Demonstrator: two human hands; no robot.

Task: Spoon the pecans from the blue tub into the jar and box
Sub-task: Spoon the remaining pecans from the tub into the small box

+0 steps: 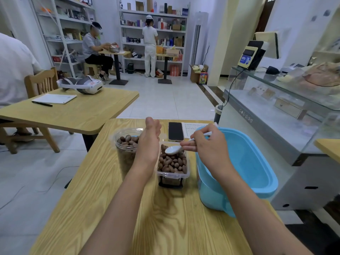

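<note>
Pale floor tiles (165, 100) are filling the middle of the frame, with white walls (230, 34) rising behind. White shelving (153, 14) is lining the upper centre and upper left. A second wooden table (82, 111) and a chair (42, 81) are standing at left; a glass display counter (276, 100) is running along the right edge.

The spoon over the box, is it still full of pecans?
No, the white spoon in the right hand looks bare above the box.
</note>
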